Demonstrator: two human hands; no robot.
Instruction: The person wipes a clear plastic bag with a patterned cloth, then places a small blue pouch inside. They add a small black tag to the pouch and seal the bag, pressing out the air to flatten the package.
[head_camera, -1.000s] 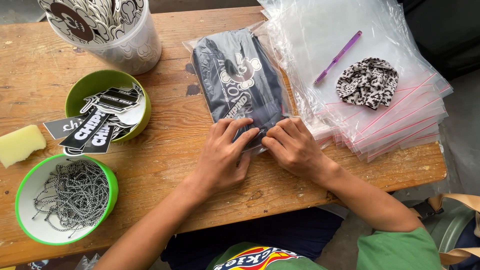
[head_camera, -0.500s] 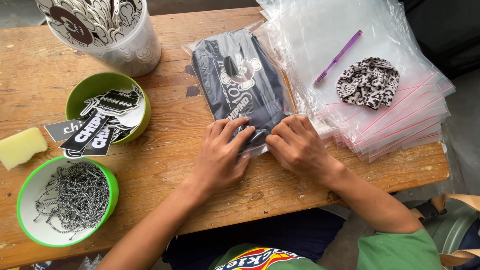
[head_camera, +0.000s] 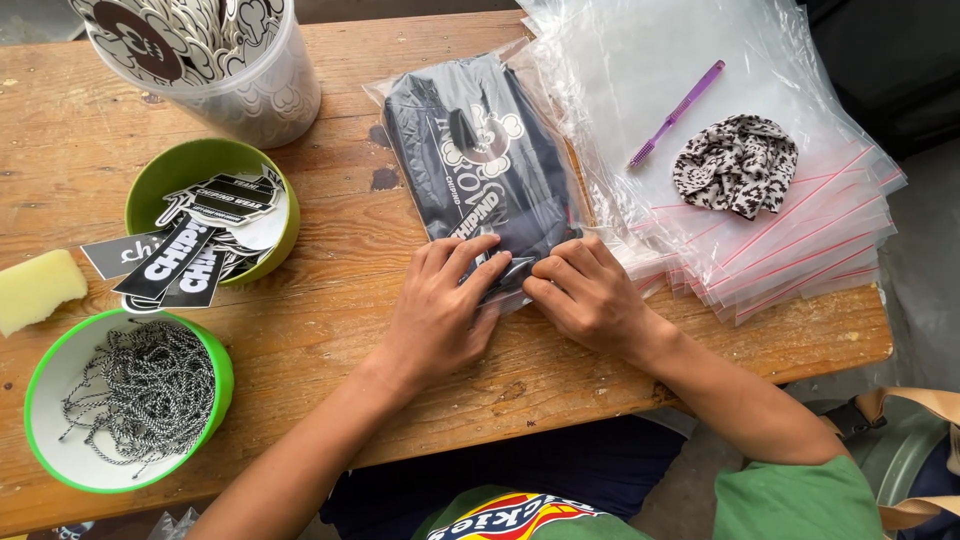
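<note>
A dark folded garment with a white print lies inside a clear plastic bag (head_camera: 480, 160) in the middle of the wooden table (head_camera: 330, 330). My left hand (head_camera: 440, 305) and my right hand (head_camera: 585, 295) both press on the bag's near end, fingertips close together on the plastic edge. The fingers lie flat and pinch the bag's opening against the table.
A stack of clear zip bags (head_camera: 780, 230) lies at the right, with a purple pen (head_camera: 678, 112) and a patterned scrunchie (head_camera: 735, 165) on top. At the left stand a green bowl of stickers (head_camera: 205, 215), a green-rimmed bowl of beaded chains (head_camera: 125, 400), a yellow sponge (head_camera: 35, 290) and a clear tub (head_camera: 205, 60).
Both hands have stayed on the bag's near end. The fingers shifted slightly along the edge, and the bag has barely moved.
</note>
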